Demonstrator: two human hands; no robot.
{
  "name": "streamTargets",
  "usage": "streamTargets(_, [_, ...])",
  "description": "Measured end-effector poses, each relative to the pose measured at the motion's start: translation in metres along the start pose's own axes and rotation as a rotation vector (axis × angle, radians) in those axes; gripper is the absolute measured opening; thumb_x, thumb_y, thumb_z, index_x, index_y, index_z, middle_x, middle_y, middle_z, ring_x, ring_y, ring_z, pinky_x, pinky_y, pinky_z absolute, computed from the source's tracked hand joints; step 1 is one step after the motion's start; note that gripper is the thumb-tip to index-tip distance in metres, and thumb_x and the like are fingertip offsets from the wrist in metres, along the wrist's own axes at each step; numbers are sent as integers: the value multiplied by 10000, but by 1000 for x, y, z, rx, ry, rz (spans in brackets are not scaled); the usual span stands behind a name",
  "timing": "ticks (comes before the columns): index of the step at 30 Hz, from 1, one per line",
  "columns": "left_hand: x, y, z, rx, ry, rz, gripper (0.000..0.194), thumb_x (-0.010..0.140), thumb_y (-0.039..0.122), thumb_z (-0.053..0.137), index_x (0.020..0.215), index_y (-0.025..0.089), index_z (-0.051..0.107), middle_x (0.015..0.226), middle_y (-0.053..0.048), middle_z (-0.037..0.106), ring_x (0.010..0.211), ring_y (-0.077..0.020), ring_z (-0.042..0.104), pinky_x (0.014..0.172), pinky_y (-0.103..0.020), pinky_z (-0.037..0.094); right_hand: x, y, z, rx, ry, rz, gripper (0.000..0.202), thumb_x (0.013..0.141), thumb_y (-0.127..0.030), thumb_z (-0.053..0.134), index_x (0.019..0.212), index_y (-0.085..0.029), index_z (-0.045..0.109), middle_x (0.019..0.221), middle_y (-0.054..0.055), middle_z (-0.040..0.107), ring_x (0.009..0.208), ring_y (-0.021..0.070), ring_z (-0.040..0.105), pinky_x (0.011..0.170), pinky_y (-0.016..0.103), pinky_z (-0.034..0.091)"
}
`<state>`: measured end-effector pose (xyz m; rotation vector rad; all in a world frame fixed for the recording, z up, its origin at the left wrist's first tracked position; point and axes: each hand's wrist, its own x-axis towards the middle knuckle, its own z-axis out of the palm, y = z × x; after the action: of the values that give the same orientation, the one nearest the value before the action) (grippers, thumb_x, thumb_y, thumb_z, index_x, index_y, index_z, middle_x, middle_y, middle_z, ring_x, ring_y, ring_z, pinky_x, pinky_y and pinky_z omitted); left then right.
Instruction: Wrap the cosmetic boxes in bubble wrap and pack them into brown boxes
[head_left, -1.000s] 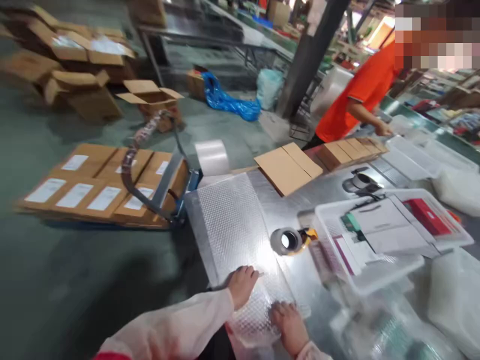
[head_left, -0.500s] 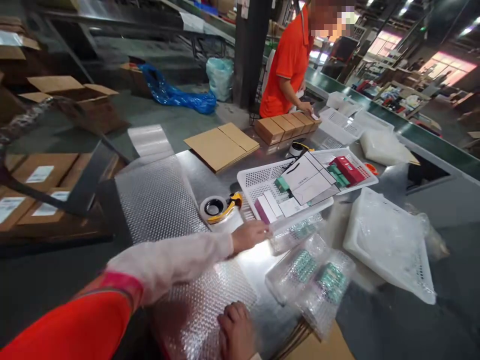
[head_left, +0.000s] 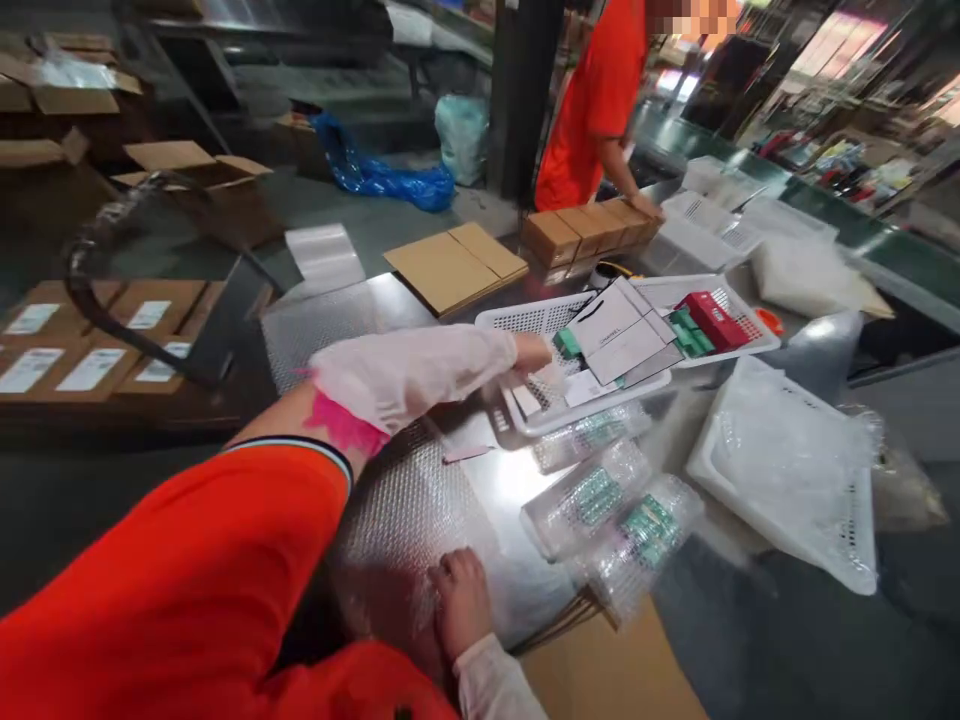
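Note:
My left hand (head_left: 532, 352) reaches over the near-left end of a white plastic basket (head_left: 491, 318), its fingers blurred among small white boxes (head_left: 525, 400). In the same basket lie a white paper bag (head_left: 619, 335) and a green box (head_left: 568, 343). My right hand (head_left: 461, 605), fingers curled, holds the near part of a bubble wrap sheet (head_left: 412, 510) flat on the metal table. On the sheet's far side, below my left forearm, rests a flat white piece with a pink edge (head_left: 466, 453). Bubble-wrapped packs (head_left: 592, 495) of green boxes lie right of the sheet.
Flat cardboard (head_left: 457, 265) lies at the back. A co-worker (head_left: 600, 110) in orange handles brown cartons (head_left: 581, 238) there. A second basket holds a red box (head_left: 712, 320). A white tray (head_left: 787, 470) with clear plastic stands right. Cardboard (head_left: 615, 665) lies at the near edge.
My left hand has moved from the table up and away into the basket; its forearm now covers the tape dispenser. My right hand stays on the bubble wrap. The view has shifted slightly.

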<state>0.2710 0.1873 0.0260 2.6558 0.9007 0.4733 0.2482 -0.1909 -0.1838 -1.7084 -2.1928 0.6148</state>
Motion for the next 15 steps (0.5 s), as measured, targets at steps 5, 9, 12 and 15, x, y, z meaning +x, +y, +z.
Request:
streamTargets(5, [-161,-8,-34,177,17,66,440,909,367,510,1287,160,600,1149,-85,612,1070,-249,555,949,-425,457,3,5,-4,-71,-99,-186,177,945,-198,599,1073,-242,713,1113,72,693,1092,233,544,1058,463,388])
streamTargets(9, [-304,26,3,313,-57,-310,398,934,323,471,1262,162,630,1032,-114,655,943,-255,569,848,-395,486,9,7,-13,-97,-213,-296,182,948,-215,596,1087,-236,712,1152,74,687,1086,238,522,975,424,404])
streamTargets(12, [-359,41,56,250,-221,-558,330,935,264,490,1204,196,668,1075,-118,675,990,-262,571,894,-398,472,13,7,-20,-109,-290,-386,203,968,-247,573,1122,-258,706,1178,65,679,1098,241,510,960,423,386])
streamTargets(15, [-378,36,88,162,-263,-596,425,858,351,650,1275,272,636,1365,-114,565,1289,-351,429,1065,-500,347,15,9,-23,-129,-340,-461,240,986,-269,544,1177,-260,689,1203,63,676,1109,246,506,964,422,371])
